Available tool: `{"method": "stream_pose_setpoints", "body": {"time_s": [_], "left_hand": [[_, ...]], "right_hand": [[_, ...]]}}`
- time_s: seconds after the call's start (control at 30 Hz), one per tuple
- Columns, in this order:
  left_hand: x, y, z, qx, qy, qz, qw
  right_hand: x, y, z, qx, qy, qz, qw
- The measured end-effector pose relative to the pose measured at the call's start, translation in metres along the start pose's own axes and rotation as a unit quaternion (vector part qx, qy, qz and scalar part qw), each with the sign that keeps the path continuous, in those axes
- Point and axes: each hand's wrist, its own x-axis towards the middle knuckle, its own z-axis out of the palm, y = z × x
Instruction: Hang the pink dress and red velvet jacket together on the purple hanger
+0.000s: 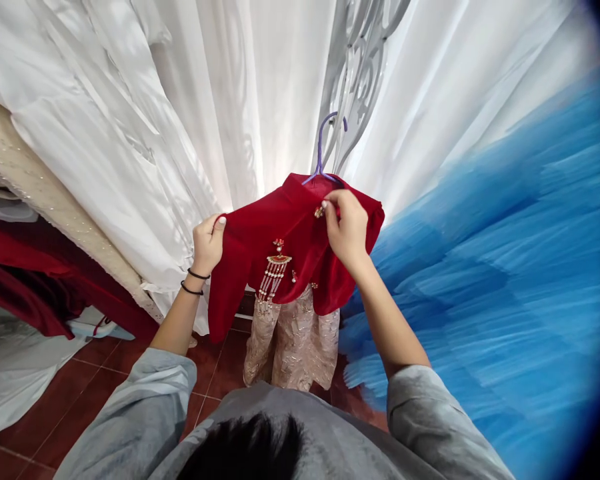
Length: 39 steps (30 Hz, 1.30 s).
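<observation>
In front of me a red velvet jacket (253,230) hangs on a purple hanger (320,143). The hanger's hook catches on a grey scrolled metal frame (363,87). My left hand (209,243) is closed on the jacket's shoulder at the left. At the upper front of the jacket, my right hand (347,223) pinches near a small gold ornament (319,212); its fingertips touch the fabric beside it. A beaded tassel brooch (276,267) with pearl strands dangles from the jacket's front. Beneath the jacket, a beige embroidered garment (295,340) hangs down.
White drapes (280,80) hang behind the jacket. A large blue tulle garment (505,287) fills the right side. White garments (115,120) and a beige sparkly one (60,207) hang at the left, with dark red cloth (25,280) below. The floor (215,373) is red tile.
</observation>
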Motion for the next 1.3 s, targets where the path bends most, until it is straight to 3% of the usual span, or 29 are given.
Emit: {"method": "stream_pose_setpoints", "body": {"time_s": [0.07,0.17,0.27,0.37,0.47,0.53,0.6,0.7,0.73,0.8,0.9,1.03,1.17,1.3], "left_hand": [[0.012,0.002,0.001,-0.053,-0.011,-0.04,0.998],[0.019,-0.007,0.007,-0.108,-0.093,-0.094,0.985],[0.015,-0.023,0.012,-0.123,-0.125,-0.128,0.976],[0.011,-0.032,0.012,-0.09,-0.139,-0.127,0.978],[0.013,-0.023,0.014,-0.008,-0.101,-0.043,0.994],[0.018,-0.005,0.023,0.059,-0.054,0.061,0.995],[0.027,0.018,0.04,0.119,-0.08,0.189,0.972],[0.043,0.051,0.078,0.162,-0.223,0.352,0.895],[0.049,0.058,0.091,0.17,-0.25,0.381,0.874],[0.06,0.062,0.111,0.192,-0.254,0.399,0.86],[0.073,0.056,0.123,0.217,-0.235,0.381,0.867],[0.086,0.05,0.116,0.179,-0.197,0.348,0.899],[0.098,0.049,0.107,0.128,-0.144,0.305,0.933],[0.095,0.042,0.103,0.125,-0.134,0.294,0.938]], "right_hand": [[0.025,-0.005,0.002,-0.016,0.015,0.006,1.0],[0.048,-0.002,0.021,-0.07,-0.053,0.054,0.995],[0.039,0.007,0.035,-0.121,-0.14,0.084,0.979],[0.008,0.017,0.026,-0.11,-0.122,0.065,0.984],[-0.021,0.026,0.004,-0.089,0.035,0.068,0.993],[-0.032,0.03,-0.003,-0.112,0.098,0.13,0.98],[-0.038,0.032,0.0,-0.15,0.075,0.202,0.965],[-0.038,0.035,0.018,-0.171,0.004,0.244,0.955],[-0.037,0.037,0.023,-0.166,-0.003,0.244,0.955],[-0.031,0.044,0.025,-0.145,-0.003,0.235,0.961],[-0.007,0.058,0.007,-0.086,-0.013,0.201,0.976],[0.048,0.063,-0.021,0.012,-0.038,0.125,0.991],[0.077,0.053,-0.008,0.037,0.001,0.072,0.997],[0.06,0.05,0.009,0.012,-0.078,0.108,0.991]]}}
